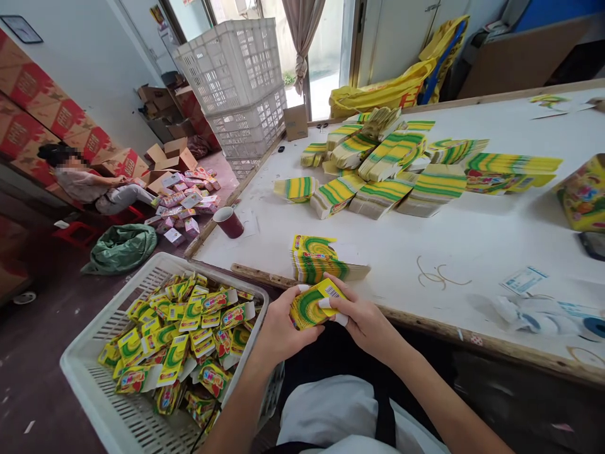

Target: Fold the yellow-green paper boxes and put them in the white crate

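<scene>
Between my two hands I hold a small yellow-and-green carton point(312, 304), a barcode showing at its upper right end. My left hand point(283, 325) grips its left side, with the thumb along the top edge. My right hand point(354, 312) pinches the right end, and some fingertips of both hands wear white covers. Just beyond, a stack of flat cartons point(314, 261) leans at the table's near edge. To the left of my hands, a white plastic crate point(85, 353) holds many yellow-and-green cartons point(177, 353), several with flaps open.
Bundles of flat cartons point(387, 157) lie across the white table point(387, 252). A red mug point(229, 222) stands near its left edge, rubber bands point(437, 274) to the right. Stacked crates point(236, 82) rise behind. At the left, a person point(89, 180) sits by a pile of pink boxes point(186, 202).
</scene>
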Demonstrator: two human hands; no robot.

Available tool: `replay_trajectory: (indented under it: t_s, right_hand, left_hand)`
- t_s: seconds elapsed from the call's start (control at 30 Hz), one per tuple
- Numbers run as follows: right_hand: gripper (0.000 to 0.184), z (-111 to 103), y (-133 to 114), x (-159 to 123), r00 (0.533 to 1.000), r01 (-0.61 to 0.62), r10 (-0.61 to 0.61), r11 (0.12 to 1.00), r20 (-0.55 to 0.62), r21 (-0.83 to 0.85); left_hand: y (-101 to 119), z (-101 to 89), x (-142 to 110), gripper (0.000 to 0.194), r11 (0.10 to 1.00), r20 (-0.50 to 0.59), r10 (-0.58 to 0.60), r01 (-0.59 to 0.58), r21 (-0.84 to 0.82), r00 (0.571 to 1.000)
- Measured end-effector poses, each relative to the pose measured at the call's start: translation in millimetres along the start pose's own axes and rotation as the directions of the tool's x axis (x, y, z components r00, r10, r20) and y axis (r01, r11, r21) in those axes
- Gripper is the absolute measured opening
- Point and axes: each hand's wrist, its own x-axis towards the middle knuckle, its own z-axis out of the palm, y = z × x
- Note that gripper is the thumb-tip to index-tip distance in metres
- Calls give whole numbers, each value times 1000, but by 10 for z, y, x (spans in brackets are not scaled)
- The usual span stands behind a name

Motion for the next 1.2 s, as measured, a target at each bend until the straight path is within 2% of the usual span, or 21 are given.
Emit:
replay_trajectory:
  t_s: [0.13,0.2,0.4,0.47,0.53,0.57,0.6,0.63,0.67,0.7,0.73,0.77,0.83,0.9,1.0,1.07,1.1,1.17,1.2]
  right_hand:
    - [25,-74,-12,-2,998,10,-11,1000,66,15]
    - [30,-58,-38,-7,998,-5,2,999,66,49]
    - [58,144,-101,27,987,-137,142,988,-80,72]
    - [62,159,-84,86,982,-169,173,984,-79,65]
    - [60,104,-23,189,973,-198,202,979,-114,47]
    - [56,55,26,255,963,-214,215,977,-161,25]
    - [49,0,85,328,945,-242,233,970,-228,-12]
    - [43,-55,151,406,918,-282,249,957,-310,-69]
    - [41,-103,218,483,895,-322,255,938,-367,-132]
    - [41,-138,281,556,886,-356,260,912,-383,-203]
    - [40,-158,338,621,890,-377,266,886,-371,-269]
    - [40,-165,383,676,898,-384,271,866,-346,-319]
    - [36,-153,430,748,914,-377,275,847,-297,-375]
    - [34,-142,418,771,918,-368,265,844,-293,-390]
    - [39,-142,291,730,902,-390,277,853,-332,-347]
    - [40,-106,144,660,895,-390,315,897,-317,-208]
    - [39,-64,56,614,902,-371,330,923,-278,-106]
    - [35,71,-134,504,939,-297,313,947,-143,121]
    - [35,156,-229,443,952,-279,301,931,-62,236]
  left_hand:
    - [28,-43,-7,57,997,-18,22,-20,69,1000]
    - [63,-45,-3,58,990,-40,46,-41,136,998]
    - [81,1,18,56,974,-76,47,-29,225,996]
    - [16,-100,25,55,960,-67,29,-9,281,997]
    - [-77,-300,33,52,913,-141,9,49,405,990]
    - [-128,-421,36,52,863,-255,12,118,491,967]
    - [-178,-541,36,56,799,-418,24,234,554,908]
    - [-226,-648,34,63,743,-560,39,350,570,828]
    - [-269,-729,29,69,714,-637,62,412,566,768]
    - [-306,-776,24,73,711,-673,84,429,557,735]
    - [-336,-784,18,74,734,-664,100,396,552,741]
    - [-362,-754,15,70,774,-622,112,324,544,775]
    - [-396,-605,17,60,863,-492,109,164,479,864]
    - [-411,-397,35,53,938,-367,44,88,335,929]
    - [-395,-118,70,57,995,-243,-89,96,17,966]
    - [-343,9,83,67,966,-213,-125,70,-249,969]
    - [-302,56,85,70,923,-222,-130,36,-383,966]
    - [-194,126,83,69,797,-267,-152,-42,-603,952]
    - [-133,151,81,66,733,-293,-182,-69,-677,939]
